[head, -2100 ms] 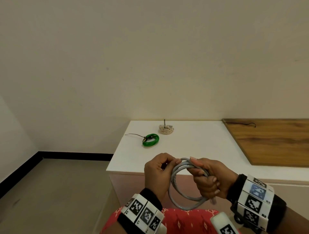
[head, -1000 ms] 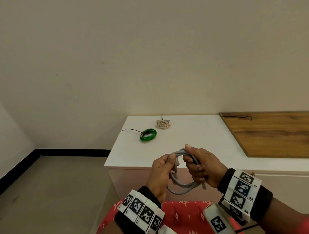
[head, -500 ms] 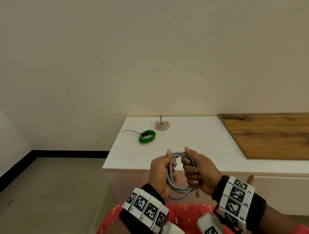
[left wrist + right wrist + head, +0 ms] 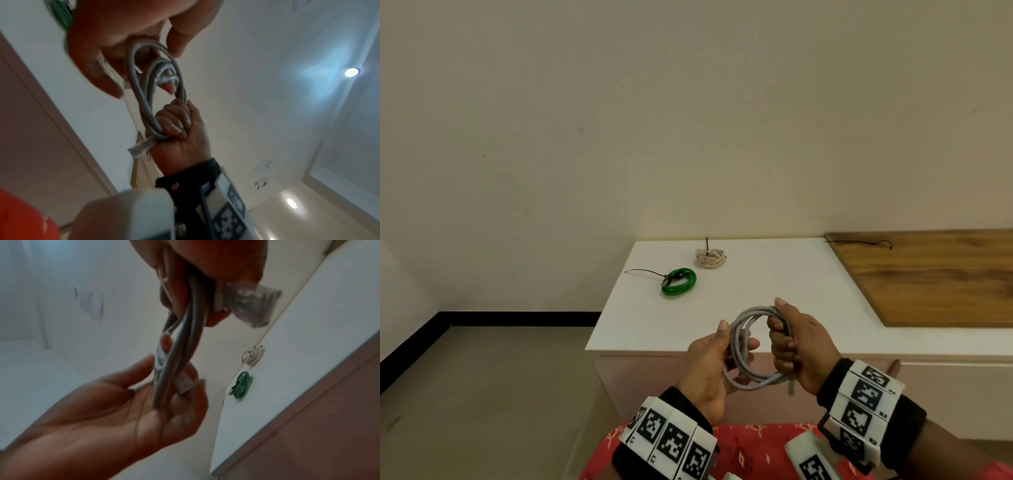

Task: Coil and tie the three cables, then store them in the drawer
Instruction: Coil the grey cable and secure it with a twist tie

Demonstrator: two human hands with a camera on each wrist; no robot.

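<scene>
A grey cable (image 4: 739,342) is wound into a loop and held in the air before the white cabinet's front edge. My right hand (image 4: 791,342) grips the loop's right side in a fist; a clear plug (image 4: 140,147) sticks out below that fist. My left hand (image 4: 722,342) holds the left side, thumb up and fingers through the loop. The left wrist view shows the grey cable (image 4: 144,100) between both hands. A tied green coil (image 4: 679,281) and a tied beige coil (image 4: 710,257) lie on the cabinet top.
The white cabinet top (image 4: 774,284) runs right into a wooden surface (image 4: 945,281), where a loose black tie (image 4: 859,242) lies at the back. A pinkish cabinet front (image 4: 654,383) is below the edge. Red cloth (image 4: 750,452) covers my lap. Bare floor lies to the left.
The grey loop has been turned and opened into a rounder ring. My left hand slid from the top of the coil down to its left side. The right hand kept its grip.
</scene>
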